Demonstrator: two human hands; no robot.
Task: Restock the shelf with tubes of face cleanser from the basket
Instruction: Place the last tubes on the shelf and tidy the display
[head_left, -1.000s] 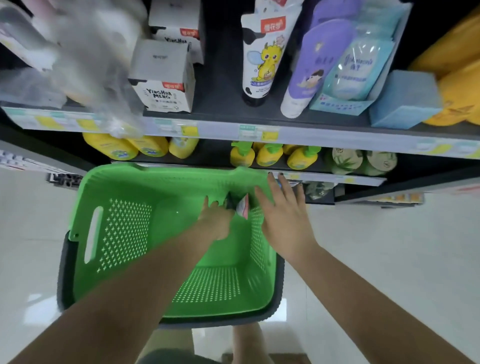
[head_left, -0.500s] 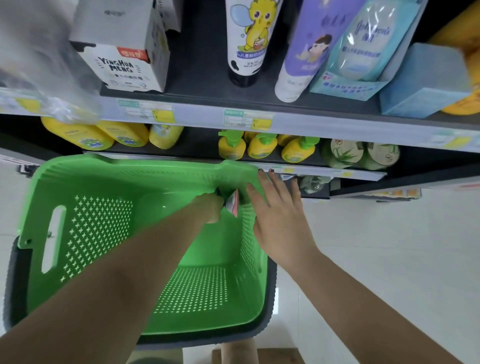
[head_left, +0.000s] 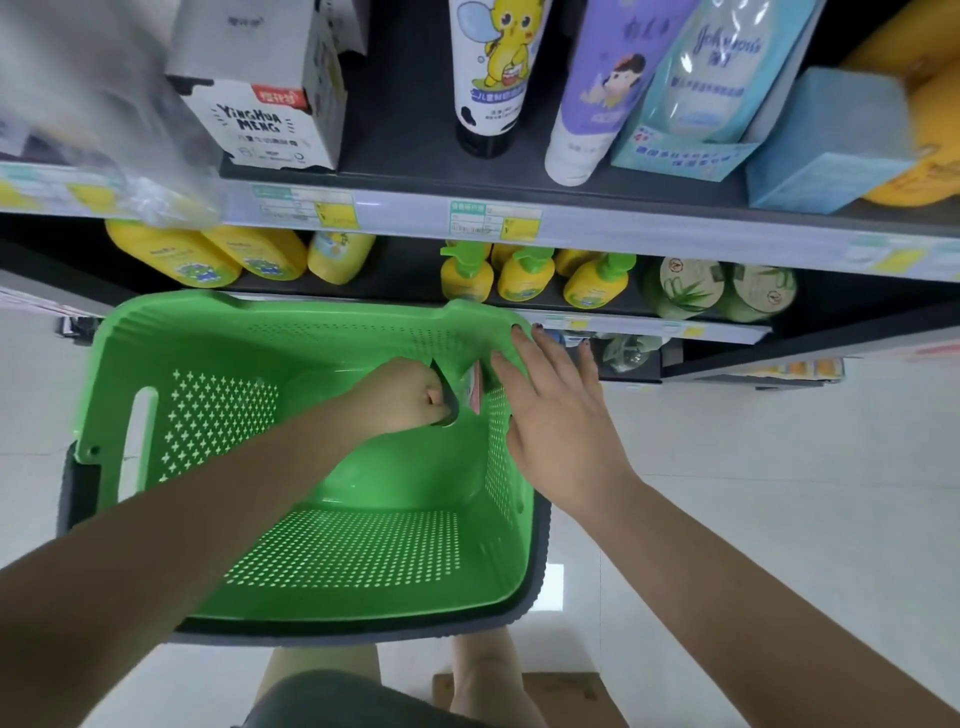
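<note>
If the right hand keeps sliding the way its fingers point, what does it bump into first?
Probably the low shelf edge just beyond the green basket rim, where the right hand rests; depth is hard to judge.

Bright, even light from above; glare patch on the floor (head_left: 554, 587). The upper left corner is blurred, and wide-angle distortion bends the shelf (head_left: 571, 223).

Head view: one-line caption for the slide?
Left hand grips a tube inside the green basket while right hand steadies its rim.
</note>
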